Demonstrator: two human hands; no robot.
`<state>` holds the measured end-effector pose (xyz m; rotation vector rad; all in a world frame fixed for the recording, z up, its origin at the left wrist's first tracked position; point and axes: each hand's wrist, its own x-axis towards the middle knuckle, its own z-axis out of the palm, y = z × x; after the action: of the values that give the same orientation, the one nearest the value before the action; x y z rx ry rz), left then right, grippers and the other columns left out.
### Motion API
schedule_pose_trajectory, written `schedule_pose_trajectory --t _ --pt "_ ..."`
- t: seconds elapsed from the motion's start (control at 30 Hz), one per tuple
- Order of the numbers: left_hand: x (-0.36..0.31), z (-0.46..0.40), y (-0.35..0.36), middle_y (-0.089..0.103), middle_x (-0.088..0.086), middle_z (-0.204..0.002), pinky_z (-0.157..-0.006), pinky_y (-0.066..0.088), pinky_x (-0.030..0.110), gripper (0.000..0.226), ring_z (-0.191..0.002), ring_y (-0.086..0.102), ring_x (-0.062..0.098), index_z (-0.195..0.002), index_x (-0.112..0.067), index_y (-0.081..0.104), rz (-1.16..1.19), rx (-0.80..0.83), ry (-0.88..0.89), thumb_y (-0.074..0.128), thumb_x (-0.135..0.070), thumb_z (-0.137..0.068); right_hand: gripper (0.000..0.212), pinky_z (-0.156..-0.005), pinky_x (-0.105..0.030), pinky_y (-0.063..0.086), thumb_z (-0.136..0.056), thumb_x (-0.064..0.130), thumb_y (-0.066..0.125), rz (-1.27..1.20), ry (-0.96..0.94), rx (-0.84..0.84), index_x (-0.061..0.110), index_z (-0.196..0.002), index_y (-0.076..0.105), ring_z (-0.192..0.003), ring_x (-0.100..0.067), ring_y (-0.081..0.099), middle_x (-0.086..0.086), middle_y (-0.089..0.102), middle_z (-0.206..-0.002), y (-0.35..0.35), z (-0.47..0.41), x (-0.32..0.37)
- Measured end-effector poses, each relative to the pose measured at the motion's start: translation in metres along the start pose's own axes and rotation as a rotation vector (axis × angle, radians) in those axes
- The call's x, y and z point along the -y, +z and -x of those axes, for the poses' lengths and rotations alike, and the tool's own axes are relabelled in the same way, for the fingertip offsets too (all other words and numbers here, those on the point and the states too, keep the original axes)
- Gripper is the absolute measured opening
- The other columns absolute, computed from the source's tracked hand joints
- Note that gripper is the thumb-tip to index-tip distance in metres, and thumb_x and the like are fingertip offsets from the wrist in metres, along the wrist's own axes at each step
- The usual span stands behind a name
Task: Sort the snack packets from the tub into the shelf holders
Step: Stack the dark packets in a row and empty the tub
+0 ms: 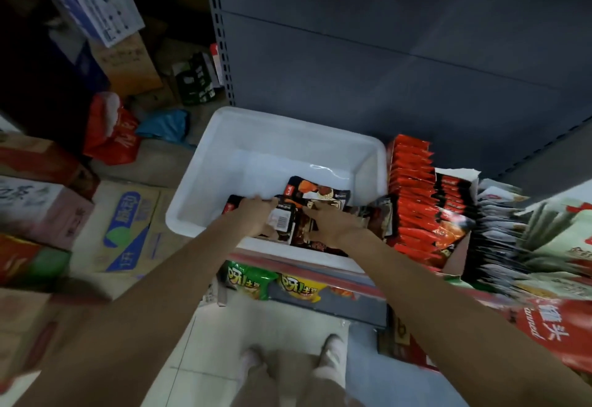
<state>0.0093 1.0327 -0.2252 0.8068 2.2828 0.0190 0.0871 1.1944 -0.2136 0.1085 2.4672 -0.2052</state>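
A white plastic tub (224, 147) stands on the shelf in front of me, mostly bare inside, with several dark snack packets (320, 193) piled at its near side. Both my hands reach into it. My left hand (254, 214) grips the dark packets at the pile's left, fingers curled over their far edge. My right hand (333, 222) lies on the packets at the right, its fingers gathered on them. Right of the tub, a cardboard shelf holder (455, 256) carries rows of red packets (413, 188) standing upright.
More packets, dark and pale green (557, 233), fill holders further right. Green and yellow snack bags (253, 281) sit on the shelf below the tub. Cardboard boxes (125, 227) and a red bag (112, 131) crowd the floor at left. The grey shelf back panel (384, 54) rises behind.
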Motion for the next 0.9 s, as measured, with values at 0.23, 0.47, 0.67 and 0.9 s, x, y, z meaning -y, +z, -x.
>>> schedule_pose_trajectory --t 0.23,0.47,0.67,0.9 --pt "-0.002 0.004 -0.003 0.066 0.014 -0.093 -0.071 0.048 0.034 0.022 -0.084 0.064 0.027 -0.108 -0.008 0.061 -0.06 -0.358 0.056 0.043 -0.005 -0.096 0.065 -0.101 -0.045 0.042 -0.093 0.037 0.054 0.056 -0.001 -0.043 0.025 -0.148 0.022 -0.136 -0.027 0.033 -0.004 0.025 -0.152 -0.001 0.0 0.005" --pt "-0.002 0.025 -0.028 0.053 0.006 -0.062 -0.054 0.031 0.028 0.026 -0.055 0.046 0.016 -0.075 -0.001 0.054 0.575 -0.981 0.018 0.049 -0.015 -0.097 0.056 -0.105 -0.023 0.031 -0.093 0.028 0.058 -0.536 -0.067 -0.234 0.014 -0.143 0.037 -0.133 -0.019 0.038 -0.002 0.04 -0.144 -0.019 0.008 0.004" --pt "-0.041 0.036 -0.06 0.058 -0.004 -0.076 -0.055 0.048 0.019 0.002 -0.068 0.056 0.007 -0.093 -0.01 0.052 1.531 -0.819 -0.002 0.052 -0.01 -0.095 0.026 -0.09 -0.027 0.048 -0.09 0.013 0.061 -1.301 -0.054 -0.223 0.013 -0.115 0.055 -0.092 -0.011 0.058 -0.001 0.062 -0.104 -0.046 0.037 0.006" --pt "-0.072 0.032 -0.061 0.068 0.003 -0.096 -0.079 0.056 0.026 0.035 -0.085 0.067 0.012 -0.108 -0.009 0.057 1.448 -0.483 0.202 0.067 0.007 -0.079 0.023 -0.081 -0.038 0.051 -0.077 0.002 0.073 -1.692 0.161 -0.84 0.018 -0.087 0.06 -0.077 -0.018 0.063 -0.002 0.066 -0.078 -0.064 0.065 -0.053"
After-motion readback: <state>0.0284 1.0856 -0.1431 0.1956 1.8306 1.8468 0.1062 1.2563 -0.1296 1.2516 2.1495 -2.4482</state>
